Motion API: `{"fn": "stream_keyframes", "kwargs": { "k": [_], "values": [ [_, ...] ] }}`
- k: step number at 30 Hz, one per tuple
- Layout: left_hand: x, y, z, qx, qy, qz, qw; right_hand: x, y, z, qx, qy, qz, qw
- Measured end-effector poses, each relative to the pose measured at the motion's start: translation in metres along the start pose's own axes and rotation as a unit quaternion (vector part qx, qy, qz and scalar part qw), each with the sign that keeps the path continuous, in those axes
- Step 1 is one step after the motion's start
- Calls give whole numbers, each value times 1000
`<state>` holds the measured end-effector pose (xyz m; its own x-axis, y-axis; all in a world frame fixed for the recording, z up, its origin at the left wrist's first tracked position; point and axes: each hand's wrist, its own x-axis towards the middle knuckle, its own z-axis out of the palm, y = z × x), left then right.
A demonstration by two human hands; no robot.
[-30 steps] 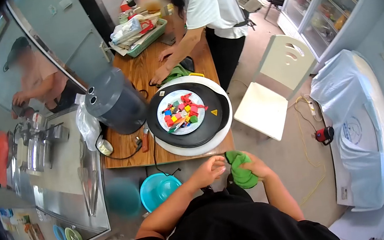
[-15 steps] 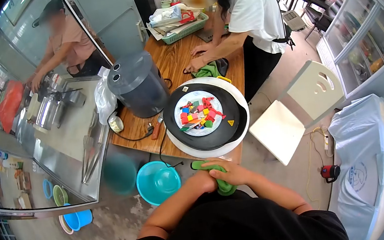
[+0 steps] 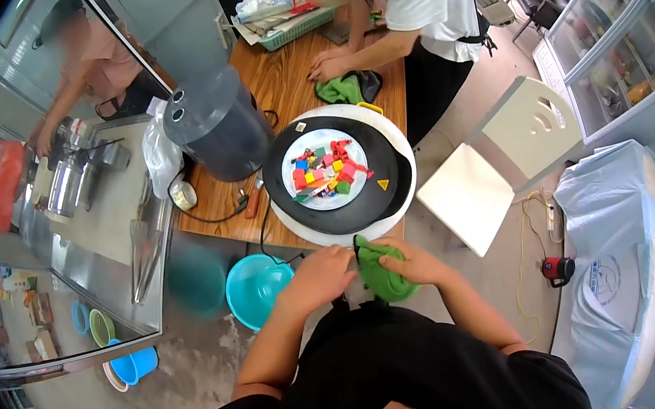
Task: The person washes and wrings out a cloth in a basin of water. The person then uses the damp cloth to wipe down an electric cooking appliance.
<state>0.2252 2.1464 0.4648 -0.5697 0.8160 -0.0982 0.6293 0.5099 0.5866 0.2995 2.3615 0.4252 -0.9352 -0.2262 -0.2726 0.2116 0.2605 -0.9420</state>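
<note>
A crumpled green cloth (image 3: 386, 278) is gripped in my right hand (image 3: 411, 262), its thumb across the front, just below the table edge. Close by on the left, my left hand (image 3: 329, 274) has its fingers curled in beside the cloth's edge. Whether those fingers hold anything is hidden. Ahead of both hands, a round black pan-like top (image 3: 338, 221) sits on a white base (image 3: 405, 139). On it rests a pale plate (image 3: 289, 170) heaped with small red, yellow, green and blue pieces (image 3: 331, 172).
A dark grey cylinder (image 3: 220, 127) stands on the wooden table (image 3: 284, 72). Across it, a person in white (image 3: 429, 6) has hands by another green cloth (image 3: 338, 91). A white chair (image 3: 467, 197) is right; a turquoise basin (image 3: 258, 289) is below left. Another person (image 3: 103, 64) works behind glass.
My hands have moved slightly apart. The cloth has gone from being bunched between both hands to hanging more spread in my right. The view has shifted a little.
</note>
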Motion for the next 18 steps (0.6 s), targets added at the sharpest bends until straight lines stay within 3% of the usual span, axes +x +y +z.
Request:
{"fn": "stream_keyframes", "kwargs": {
  "k": [5, 6, 7, 10, 16, 18],
  "values": [
    [-6, -7, 12, 6, 19, 1, 1000, -10, 12, -11, 39, 18, 76, 996],
    [-8, -6, 14, 2, -37, -25, 999, -10, 15, -11, 56, 15, 100, 993],
    [-10, -5, 16, -2, -93, -52, 994, -10, 18, -11, 56, 13, 101, 993],
    [-14, -7, 19, -2, -113, -51, 992, -5, 14, -13, 6, 32, 75, 997],
    [-21, -18, 13, -31, -75, -101, 992, 10, -14, -29, -4, -3, 76, 997],
    [-27, -25, 13, -38, -61, -99, 993, 16, -18, -39, -39, 4, 26, 999]
  ]
}}
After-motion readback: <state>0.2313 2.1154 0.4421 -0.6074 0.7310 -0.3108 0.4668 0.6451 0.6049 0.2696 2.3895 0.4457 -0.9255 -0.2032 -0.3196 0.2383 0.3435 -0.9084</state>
